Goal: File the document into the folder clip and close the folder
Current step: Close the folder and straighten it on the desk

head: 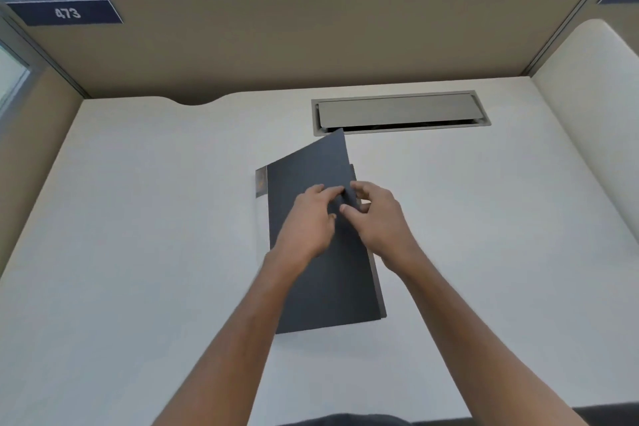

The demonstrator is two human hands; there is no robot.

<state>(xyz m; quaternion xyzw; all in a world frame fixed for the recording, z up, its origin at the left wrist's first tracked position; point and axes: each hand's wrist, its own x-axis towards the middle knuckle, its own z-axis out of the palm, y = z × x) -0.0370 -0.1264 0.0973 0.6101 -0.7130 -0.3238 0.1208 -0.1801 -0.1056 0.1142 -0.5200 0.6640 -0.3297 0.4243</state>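
Note:
A dark grey folder [321, 273] lies on the white desk in the middle of the view. Its cover is partly raised, the far corner tilted up toward the cable tray. A sheet of the document [260, 183] peeks out at the folder's far left edge, with a small printed patch at its corner. My left hand [307, 221] rests on the cover with fingers bent. My right hand [373, 214] pinches the cover's right edge between thumb and fingers. The clip inside is hidden.
A grey metal cable tray [401, 111] with a lid slightly ajar is set into the white desk [138, 218] just beyond the folder. Beige partition walls [276, 45] enclose the desk at back and sides. A label reading 473 [67, 13] sits top left.

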